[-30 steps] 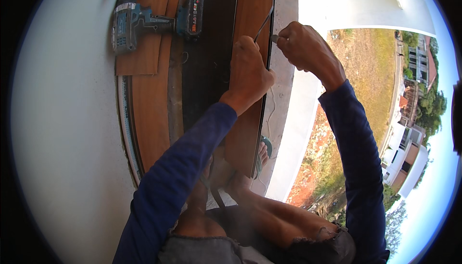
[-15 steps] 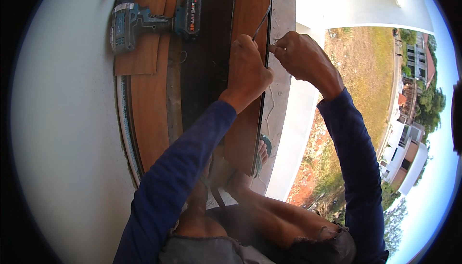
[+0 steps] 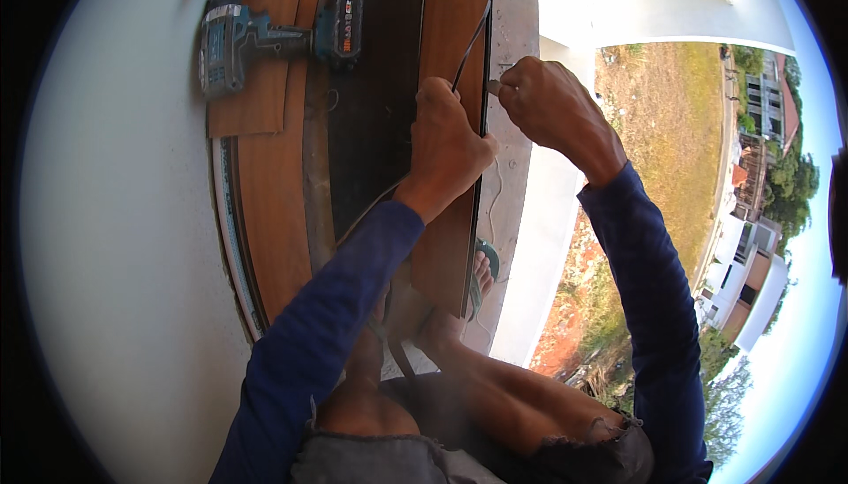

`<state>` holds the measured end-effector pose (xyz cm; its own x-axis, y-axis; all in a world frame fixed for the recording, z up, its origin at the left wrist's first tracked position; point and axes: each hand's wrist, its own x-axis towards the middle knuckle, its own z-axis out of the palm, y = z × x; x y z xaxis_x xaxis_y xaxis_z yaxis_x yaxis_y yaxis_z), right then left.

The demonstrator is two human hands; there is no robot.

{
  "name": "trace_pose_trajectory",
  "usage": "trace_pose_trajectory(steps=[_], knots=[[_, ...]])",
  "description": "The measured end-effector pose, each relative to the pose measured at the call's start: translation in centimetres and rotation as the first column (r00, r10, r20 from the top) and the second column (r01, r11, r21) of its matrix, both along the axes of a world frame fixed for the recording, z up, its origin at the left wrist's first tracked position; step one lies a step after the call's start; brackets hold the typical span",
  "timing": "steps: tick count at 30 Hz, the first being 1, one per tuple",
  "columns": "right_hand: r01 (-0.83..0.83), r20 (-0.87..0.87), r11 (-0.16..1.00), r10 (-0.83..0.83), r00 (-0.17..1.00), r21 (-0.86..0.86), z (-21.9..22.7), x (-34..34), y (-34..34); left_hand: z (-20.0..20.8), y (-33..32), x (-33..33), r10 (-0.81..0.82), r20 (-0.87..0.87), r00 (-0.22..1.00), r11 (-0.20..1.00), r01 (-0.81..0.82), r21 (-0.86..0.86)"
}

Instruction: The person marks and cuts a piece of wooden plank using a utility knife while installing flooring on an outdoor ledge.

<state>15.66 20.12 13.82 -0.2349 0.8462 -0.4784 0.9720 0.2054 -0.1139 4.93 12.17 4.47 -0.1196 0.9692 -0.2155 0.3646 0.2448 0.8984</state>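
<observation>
A long reddish-brown wood-look plank (image 3: pixel 448 245) with a black edge runs away from me. My left hand (image 3: pixel 444 148) is closed over the plank, gripping a thin dark strip (image 3: pixel 474 41) that rises from the plank's far right edge. A loose tail of the strip shows by my left wrist, trailing toward the forearm. Just right of the same edge, my right hand (image 3: pixel 552 113) is closed in a pinch. A small grey tip (image 3: pixel 494 86) pokes from its fingers toward the plank; the rest of that piece is hidden in the fist.
A teal and black cordless drill (image 3: pixel 256 40) lies at the far left on wood-look boards (image 3: pixel 269 210) beside a white wall (image 3: pixel 124 219). A dark sheet (image 3: pixel 371 113) lies between boards and plank. Right of the plank, a thin cord (image 3: pixel 496 185) rests on a concrete ledge (image 3: pixel 515 34); dry ground lies beyond.
My left hand has shifted slightly left and nearer, drawing the dark strip with it. A tail of strip now shows at my left wrist. My right hand has moved slightly left.
</observation>
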Motion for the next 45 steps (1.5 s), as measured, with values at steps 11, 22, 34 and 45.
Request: trace_pose_trajectory(steps=[11, 22, 34, 45], knots=[[0.020, 0.014, 0.999, -0.020, 1.000, -0.043, 0.3, -0.1, -0.8, -0.5, -0.1, 0.2, 0.021, 0.000, 1.000, 0.999, -0.021, 0.039], [0.033, -0.016, 0.998, -0.034, 0.999, -0.049, 0.1, 0.3, -2.0, -0.7, -1.4, 0.1, -0.027, -0.018, 0.999, 0.999, 0.028, 0.040], [0.007, -0.015, 0.997, -0.008, 1.000, -0.075, 0.5, 0.3, -3.5, -0.7, -2.1, -0.1, -0.012, 0.035, 0.999, 1.000, 0.012, 0.006], [0.001, -0.004, 0.999, -0.002, 1.000, -0.050, 0.3, 0.7, -3.6, 0.1, -4.3, -0.4, -0.094, 0.022, 0.995, 0.994, 0.095, -0.057]])
